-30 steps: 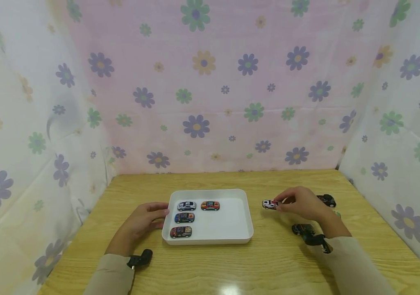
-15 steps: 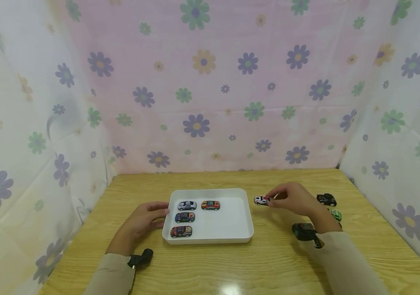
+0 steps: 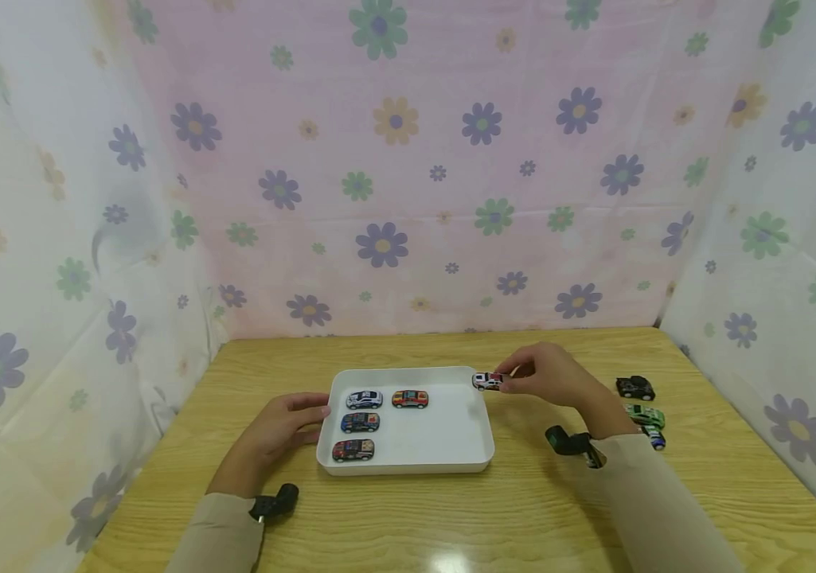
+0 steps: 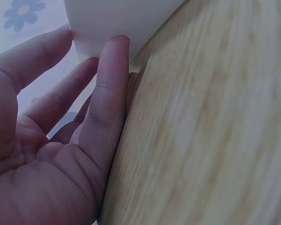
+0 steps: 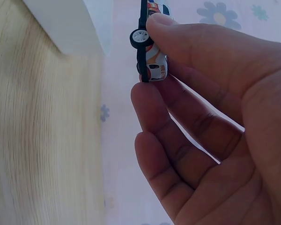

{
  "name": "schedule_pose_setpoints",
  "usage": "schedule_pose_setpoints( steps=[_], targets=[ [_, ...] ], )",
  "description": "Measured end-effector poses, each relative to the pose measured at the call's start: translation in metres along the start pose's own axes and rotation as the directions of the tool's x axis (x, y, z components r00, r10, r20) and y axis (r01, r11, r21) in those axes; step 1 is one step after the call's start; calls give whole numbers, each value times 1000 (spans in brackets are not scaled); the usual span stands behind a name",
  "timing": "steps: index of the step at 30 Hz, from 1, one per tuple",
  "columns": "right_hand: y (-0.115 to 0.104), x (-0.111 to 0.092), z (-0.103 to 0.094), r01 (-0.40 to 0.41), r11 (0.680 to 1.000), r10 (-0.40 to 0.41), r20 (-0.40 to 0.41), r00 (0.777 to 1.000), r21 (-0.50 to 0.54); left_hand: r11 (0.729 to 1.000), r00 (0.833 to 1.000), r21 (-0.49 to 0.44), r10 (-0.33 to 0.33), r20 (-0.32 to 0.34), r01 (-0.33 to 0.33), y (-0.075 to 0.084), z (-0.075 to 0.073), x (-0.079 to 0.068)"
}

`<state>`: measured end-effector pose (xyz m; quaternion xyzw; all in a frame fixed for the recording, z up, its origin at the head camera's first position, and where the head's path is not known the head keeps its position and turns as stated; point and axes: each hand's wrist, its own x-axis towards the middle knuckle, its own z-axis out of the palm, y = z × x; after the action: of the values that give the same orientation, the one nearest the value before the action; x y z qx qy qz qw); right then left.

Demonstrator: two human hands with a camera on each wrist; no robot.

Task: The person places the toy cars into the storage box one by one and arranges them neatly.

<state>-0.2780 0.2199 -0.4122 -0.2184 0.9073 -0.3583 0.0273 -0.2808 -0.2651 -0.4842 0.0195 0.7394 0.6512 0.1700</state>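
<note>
My right hand [image 3: 547, 376] pinches a small white and red toy car [image 3: 488, 381] by its rear end, over the right rim of a white tray [image 3: 443, 459]. In the right wrist view the thumb presses the toy car's side [image 5: 155, 58], with a black wheel showing. My left hand [image 3: 282, 426] rests on the table against the tray's left wall; its fingers are extended, with fingertips at the wall in the left wrist view. Inside the tray stand a white toy car [image 3: 364, 399], an orange-red one [image 3: 410, 399], a blue one [image 3: 361, 422] and a dark red one [image 3: 353, 450].
Right of the right forearm, a black toy car [image 3: 635, 387], a green one [image 3: 646, 415] and a blue and white one [image 3: 654, 437] stand on the wooden table [image 3: 393, 525]. Flowered cloth [image 3: 436, 199] encloses the back and sides.
My right hand has carried the white and red toy car leftward from the table to above the tray's right rim. The left hand and the tray have stayed put.
</note>
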Motion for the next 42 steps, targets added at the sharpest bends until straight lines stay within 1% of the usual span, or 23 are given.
schedule_pose_setpoints(
  steps=[8,15,18,23,28,33,38,42],
  targets=[
    [-10,14,10,16,1000,-17,31,999,22,1000,1000,5,-6,-15,7,1,1,1],
    [-19,23,22,0,998,-3,58,998,57,1000,1000,15,-10,-10,10,-1,1,2],
    [-23,27,27,1,998,-5,66,998,58,1000,1000,18,-9,-8,9,-1,1,1],
    [-27,32,36,-20,999,17,84,996,37,1000,1000,18,-15,-8,15,0,1,0],
    [-34,37,43,8,999,-13,102,995,46,1000,1000,12,-13,-12,13,0,1,0],
    [-37,41,47,28,997,-37,118,992,77,1000,1000,18,-3,-8,3,-1,1,-1],
    [-36,46,53,37,995,-49,128,991,98,1000,1000,23,3,-4,-3,0,2,-1],
    [-38,50,58,32,995,-44,130,990,93,1000,1000,20,-2,-1,2,0,2,0]
  ],
)
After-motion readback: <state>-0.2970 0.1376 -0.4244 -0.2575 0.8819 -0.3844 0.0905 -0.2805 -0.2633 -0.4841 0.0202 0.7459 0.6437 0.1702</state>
